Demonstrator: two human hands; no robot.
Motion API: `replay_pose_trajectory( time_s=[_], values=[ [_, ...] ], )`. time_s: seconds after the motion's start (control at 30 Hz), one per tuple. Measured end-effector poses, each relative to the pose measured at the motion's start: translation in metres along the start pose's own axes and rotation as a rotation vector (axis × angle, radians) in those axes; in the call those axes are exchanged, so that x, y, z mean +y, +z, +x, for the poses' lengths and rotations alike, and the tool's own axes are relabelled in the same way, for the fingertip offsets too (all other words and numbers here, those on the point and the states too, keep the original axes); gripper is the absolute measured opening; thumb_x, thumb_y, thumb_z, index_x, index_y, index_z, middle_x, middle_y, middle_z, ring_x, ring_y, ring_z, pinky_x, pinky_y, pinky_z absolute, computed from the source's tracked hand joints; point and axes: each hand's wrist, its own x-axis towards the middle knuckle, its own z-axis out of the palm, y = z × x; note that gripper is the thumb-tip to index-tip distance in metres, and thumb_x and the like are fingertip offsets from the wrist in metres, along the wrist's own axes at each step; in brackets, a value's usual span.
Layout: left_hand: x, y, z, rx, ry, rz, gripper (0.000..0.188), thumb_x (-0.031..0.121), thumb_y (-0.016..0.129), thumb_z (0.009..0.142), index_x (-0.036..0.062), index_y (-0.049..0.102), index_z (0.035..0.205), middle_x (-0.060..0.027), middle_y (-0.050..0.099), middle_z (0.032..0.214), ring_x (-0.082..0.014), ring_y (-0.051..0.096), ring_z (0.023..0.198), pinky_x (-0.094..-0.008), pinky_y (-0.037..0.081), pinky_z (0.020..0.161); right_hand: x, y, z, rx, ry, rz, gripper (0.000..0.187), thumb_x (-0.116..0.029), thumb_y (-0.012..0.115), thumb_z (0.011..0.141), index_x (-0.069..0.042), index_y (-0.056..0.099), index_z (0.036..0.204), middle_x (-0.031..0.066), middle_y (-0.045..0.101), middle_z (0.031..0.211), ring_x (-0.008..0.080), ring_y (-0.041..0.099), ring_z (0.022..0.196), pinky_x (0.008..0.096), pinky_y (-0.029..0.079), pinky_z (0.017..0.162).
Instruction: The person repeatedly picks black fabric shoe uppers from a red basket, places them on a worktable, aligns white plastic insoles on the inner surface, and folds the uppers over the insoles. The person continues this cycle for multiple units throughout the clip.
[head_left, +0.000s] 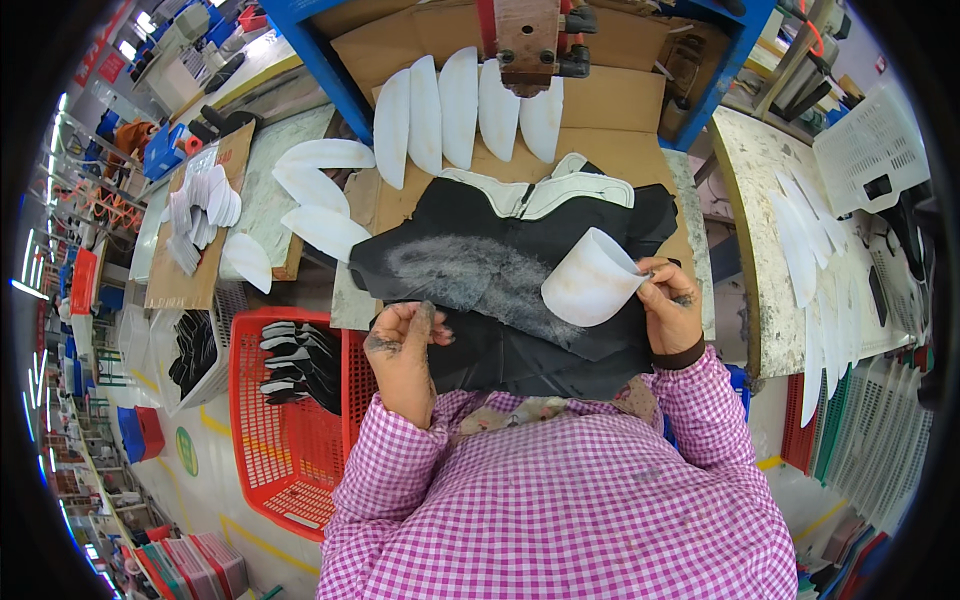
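Right fingers pinch the edge of a curled white piece extending leftward; judged light, springy, best held by edges. Left fingers pressed together, contents indeterminable.

1. the left hand is raised, its fingers curled in and the thumb close against them; dark smudges mark the skin.
2. the right hand sits slightly higher, thumb and forefinger pinched, also smudged.
3. the left forearm and right forearm reach forward, sleeved in pink-and-white check.
4. the hands are well apart.
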Motion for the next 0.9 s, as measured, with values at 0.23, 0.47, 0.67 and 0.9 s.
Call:
replay_pose_trajectory(
  time_s=[0.23,0.47,0.67,0.9],
  values=[
    [0.012,-0.004,-0.002,-0.037,-0.249,-0.363,0.017,0.014,0.054,0.094,-0.0020,0.057,0.098,-0.0207,0.066,0.096,-0.0309,0.066,0.089,-0.0395,0.056,0.077,0.000,0.007,-0.001,-0.025,-0.035,0.005,0.008,0.002,0.067,0.081,-0.002,0.061,0.084,0.0101,0.061,0.103,0.0133,0.058,0.085,0.0244,0.048,0.077],
    [-0.004,0.012,0.001,-0.038,-0.336,-0.485,0.014,0.015,0.058,0.093,0.0014,0.060,0.092,-0.0136,0.065,0.092,-0.0241,0.064,0.085,-0.0374,0.054,0.072,0.007,0.002,-0.002,0.010,-0.012,-0.018,0.009,0.001,0.068,0.081,-0.002,0.061,0.084,0.0111,0.062,0.102,0.0141,0.059,0.087,0.0253,0.049,0.078],
    [-0.011,0.024,0.026,-0.136,-0.257,-0.313,0.015,0.011,0.055,0.094,-0.0039,0.058,0.097,-0.0153,0.066,0.091,-0.0236,0.067,0.076,-0.0397,0.056,0.068,-0.042,0.016,0.014,-0.197,-0.295,-0.322,0.007,0.003,0.068,0.080,0.000,0.062,0.082,0.0135,0.062,0.103,0.0185,0.061,0.092,0.0297,0.049,0.083],
    [-0.009,0.012,0.036,-0.258,-0.235,-0.282,0.021,0.010,0.050,0.094,-0.0061,0.052,0.108,-0.0185,0.065,0.099,-0.0285,0.068,0.078,-0.0407,0.059,0.066,-0.117,0.091,0.044,-0.888,-0.878,-1.268,0.012,-0.001,0.068,0.069,0.003,0.065,0.080,0.0161,0.062,0.106,0.0303,0.062,0.098,0.0351,0.050,0.079]
  ],
)
